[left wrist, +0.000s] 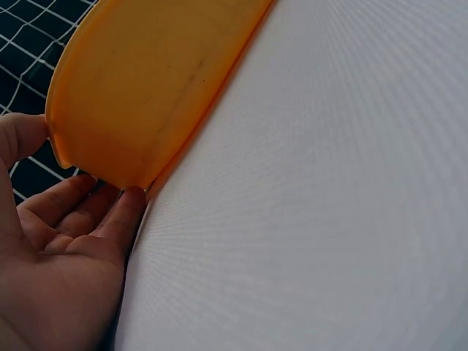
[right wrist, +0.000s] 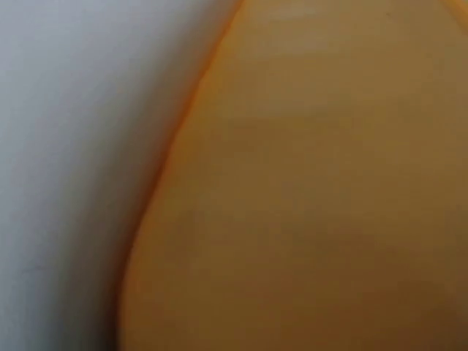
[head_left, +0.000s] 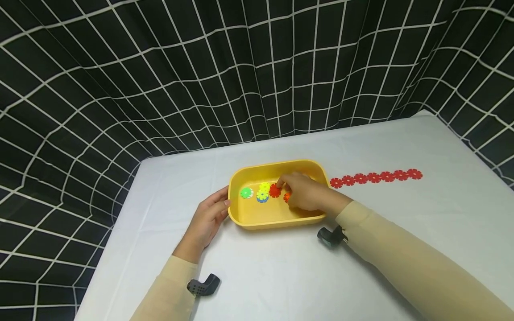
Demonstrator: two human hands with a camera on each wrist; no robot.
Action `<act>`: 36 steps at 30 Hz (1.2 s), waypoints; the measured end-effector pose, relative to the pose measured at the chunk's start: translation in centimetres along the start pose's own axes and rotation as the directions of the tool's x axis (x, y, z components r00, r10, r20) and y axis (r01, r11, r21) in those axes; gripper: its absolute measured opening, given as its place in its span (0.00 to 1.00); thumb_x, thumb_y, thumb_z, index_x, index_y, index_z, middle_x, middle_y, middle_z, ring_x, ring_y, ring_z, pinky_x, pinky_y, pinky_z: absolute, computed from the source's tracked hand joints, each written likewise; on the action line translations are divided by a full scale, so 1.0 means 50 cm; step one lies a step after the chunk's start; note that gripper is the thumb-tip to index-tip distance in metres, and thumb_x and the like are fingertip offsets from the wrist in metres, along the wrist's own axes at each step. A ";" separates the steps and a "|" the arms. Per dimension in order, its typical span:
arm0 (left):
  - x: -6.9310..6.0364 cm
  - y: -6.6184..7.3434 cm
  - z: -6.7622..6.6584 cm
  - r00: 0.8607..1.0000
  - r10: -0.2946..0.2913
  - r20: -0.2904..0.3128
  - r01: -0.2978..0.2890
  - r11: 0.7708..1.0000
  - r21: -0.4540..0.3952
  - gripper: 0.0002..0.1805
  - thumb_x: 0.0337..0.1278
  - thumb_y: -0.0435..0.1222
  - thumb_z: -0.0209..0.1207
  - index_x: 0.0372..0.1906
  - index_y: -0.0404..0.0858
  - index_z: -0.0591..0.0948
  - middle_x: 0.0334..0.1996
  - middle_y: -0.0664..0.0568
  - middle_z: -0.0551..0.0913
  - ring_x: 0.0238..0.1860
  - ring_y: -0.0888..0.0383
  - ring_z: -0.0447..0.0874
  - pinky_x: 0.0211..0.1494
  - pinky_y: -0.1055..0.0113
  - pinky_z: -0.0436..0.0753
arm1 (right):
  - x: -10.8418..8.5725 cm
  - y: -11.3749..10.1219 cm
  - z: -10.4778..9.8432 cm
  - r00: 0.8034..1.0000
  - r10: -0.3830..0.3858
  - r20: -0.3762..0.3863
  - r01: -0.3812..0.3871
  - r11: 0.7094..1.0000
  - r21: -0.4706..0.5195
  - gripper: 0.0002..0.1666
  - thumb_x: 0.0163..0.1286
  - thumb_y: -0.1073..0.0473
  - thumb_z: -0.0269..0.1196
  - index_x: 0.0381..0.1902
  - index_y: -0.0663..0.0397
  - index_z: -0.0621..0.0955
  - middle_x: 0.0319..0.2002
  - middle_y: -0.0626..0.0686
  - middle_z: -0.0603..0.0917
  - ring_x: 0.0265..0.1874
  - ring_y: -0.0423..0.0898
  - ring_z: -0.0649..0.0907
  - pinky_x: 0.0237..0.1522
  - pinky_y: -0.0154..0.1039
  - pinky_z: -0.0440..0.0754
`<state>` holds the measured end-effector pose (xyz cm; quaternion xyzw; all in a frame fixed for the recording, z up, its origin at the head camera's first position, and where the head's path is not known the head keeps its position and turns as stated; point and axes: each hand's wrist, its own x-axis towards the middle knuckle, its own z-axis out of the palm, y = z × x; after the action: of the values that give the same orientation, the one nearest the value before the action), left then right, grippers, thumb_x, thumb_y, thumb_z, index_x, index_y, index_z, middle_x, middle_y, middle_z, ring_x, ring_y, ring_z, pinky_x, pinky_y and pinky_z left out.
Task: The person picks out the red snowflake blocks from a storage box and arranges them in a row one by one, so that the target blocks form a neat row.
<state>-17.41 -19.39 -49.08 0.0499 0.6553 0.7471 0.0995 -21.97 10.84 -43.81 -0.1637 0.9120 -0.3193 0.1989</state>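
Note:
A yellow plastic tub (head_left: 257, 226) stands on the white-covered table. At its left end my left hand (head_left: 209, 218) holds it, thumb at the rim and fingertips against the outer wall, as the left wrist view shows. My right hand (head_left: 303, 191) reaches inside, with its index fingertip at a red flower-shaped disc (head_left: 275, 191); its thumb is hidden. An orange-red disc (head_left: 287, 197) lies partly under that hand. Left of it in the tub are yellow discs (head_left: 264, 187), a blue disc (head_left: 263, 200) and a green disc (head_left: 246, 192). Only the tub's blurred wall (right wrist: 292, 183) fills the right wrist view.
A straight chain of several red flower-shaped discs (head_left: 374, 178) lies right of the tub, joined edge to edge. Black cloth (head_left: 257, 71) with a white grid hangs behind and beside the table (head_left: 257, 276). Each wrist wears a small black camera (head_left: 331, 237).

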 end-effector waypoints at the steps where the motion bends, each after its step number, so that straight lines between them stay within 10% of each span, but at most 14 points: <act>1: 0.000 0.000 0.000 1.000 -0.001 -0.002 0.001 1.000 -0.001 0.29 0.79 0.30 0.55 0.79 0.28 0.70 0.78 0.42 0.72 0.78 0.48 0.69 0.74 0.61 0.75 | 0.001 0.000 0.000 1.000 -0.001 -0.016 0.001 1.000 -0.008 0.31 0.60 0.76 0.69 0.62 0.56 0.82 0.51 0.56 0.78 0.53 0.57 0.75 0.57 0.50 0.77; 11: -0.002 0.003 -0.001 1.000 -0.002 0.000 0.002 1.000 0.010 0.29 0.80 0.30 0.55 0.80 0.29 0.70 0.78 0.42 0.72 0.78 0.49 0.69 0.75 0.60 0.75 | 0.006 -0.002 0.007 0.979 -0.038 -0.199 0.035 0.999 -0.016 0.27 0.68 0.75 0.69 0.64 0.57 0.83 0.58 0.58 0.82 0.62 0.60 0.74 0.68 0.56 0.75; 18: -0.002 0.001 -0.002 1.000 0.001 0.003 -0.001 1.000 0.005 0.29 0.80 0.30 0.55 0.80 0.28 0.70 0.78 0.43 0.71 0.78 0.49 0.69 0.75 0.60 0.74 | -0.004 0.007 0.009 0.982 -0.161 -0.094 0.160 0.987 -0.018 0.28 0.63 0.77 0.70 0.59 0.54 0.84 0.52 0.52 0.84 0.56 0.56 0.74 0.58 0.50 0.76; 36: 0.000 0.000 -0.003 1.000 0.003 0.019 -0.003 1.000 -0.004 0.31 0.79 0.32 0.56 0.81 0.28 0.68 0.79 0.42 0.70 0.78 0.49 0.69 0.75 0.60 0.74 | 0.000 0.000 0.010 0.986 -0.027 -0.165 0.018 0.998 -0.056 0.21 0.66 0.73 0.73 0.56 0.55 0.87 0.45 0.53 0.83 0.53 0.58 0.74 0.55 0.51 0.73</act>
<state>-17.44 -19.56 -49.09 0.0577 0.6527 0.7481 0.1045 -21.74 10.59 -44.18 -0.1523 0.9318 -0.3093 0.1140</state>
